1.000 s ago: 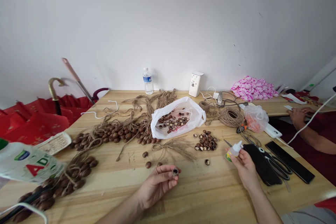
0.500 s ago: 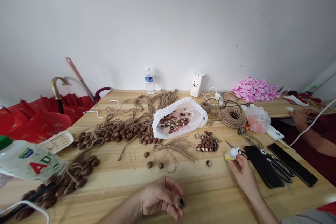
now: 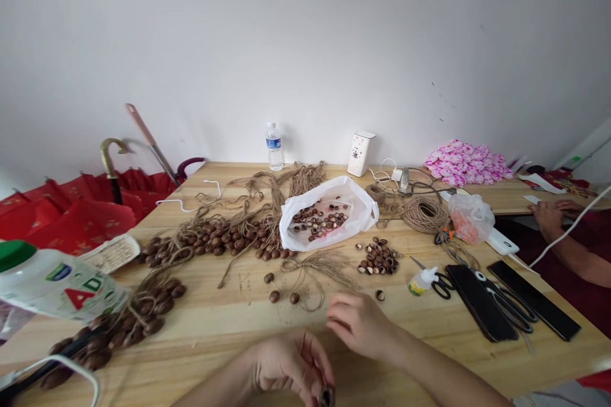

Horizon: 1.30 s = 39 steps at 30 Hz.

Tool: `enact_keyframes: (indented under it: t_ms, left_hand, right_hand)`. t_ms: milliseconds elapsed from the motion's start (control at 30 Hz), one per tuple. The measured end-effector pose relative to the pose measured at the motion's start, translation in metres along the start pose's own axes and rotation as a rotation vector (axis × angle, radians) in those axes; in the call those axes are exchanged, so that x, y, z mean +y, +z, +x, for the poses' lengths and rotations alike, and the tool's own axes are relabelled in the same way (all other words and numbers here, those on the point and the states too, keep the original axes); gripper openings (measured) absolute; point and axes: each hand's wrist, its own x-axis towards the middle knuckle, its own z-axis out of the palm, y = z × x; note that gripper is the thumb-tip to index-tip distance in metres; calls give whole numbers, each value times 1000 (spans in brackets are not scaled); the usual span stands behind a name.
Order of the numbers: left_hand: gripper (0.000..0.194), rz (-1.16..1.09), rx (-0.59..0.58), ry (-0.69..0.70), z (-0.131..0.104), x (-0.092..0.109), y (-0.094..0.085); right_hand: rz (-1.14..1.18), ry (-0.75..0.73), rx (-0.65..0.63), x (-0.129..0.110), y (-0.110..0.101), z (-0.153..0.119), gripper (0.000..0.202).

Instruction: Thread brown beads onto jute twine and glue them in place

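At the bottom centre, my left hand [image 3: 293,365] pinches a dark nut shell [image 3: 326,396] whose hollow side shows. My right hand [image 3: 359,323] is above and to the right of it, fingers bent together and pointing left; what they hold, if anything, is hidden. A small glue bottle [image 3: 422,281] lies on the table beside scissors [image 3: 443,286]. Beyond my hands are loose nuts [image 3: 274,296], a bundle of twine [image 3: 324,266] and a pile of nut shells [image 3: 379,257]. More shells fill a white plastic bag [image 3: 305,236].
Nuts on twine [image 3: 219,238] spread over the left side, near a large white bottle [image 3: 62,283]. Phones [image 3: 480,305], large scissors [image 3: 510,305] and a twine coil [image 3: 424,215] lie right. A water bottle [image 3: 274,147] stands at the back. Another person's hands [image 3: 548,213] are far right.
My right hand has let go of the glue bottle, which now lies on the table, and has moved left towards my left hand. My left hand has shifted slightly down with the shell.
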Motion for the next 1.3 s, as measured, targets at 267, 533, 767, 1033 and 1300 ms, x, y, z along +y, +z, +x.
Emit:
enact_keyframes:
  t_ms: [267,533,767,1033,1300]
  left_hand:
    - [20,9,33,11,1,1,-4]
    - [17,-189,165,203,13,4,0]
    - [22,-208,699,527,24,10,-14]
    - [21,-5,1051,775,17,7,-24]
    - [17,-305,693,542,22,8,-6]
  right_hand:
    - [-101,78,-24,1,46,49,15]
    - [-214,140,-11,41,-5,40,17]
    - [-251,187,-138,47,-6,37,16]
    - [-196,234,-176,55,-8,34,24]
    - [-60,45,-221,51,-4,36,22]
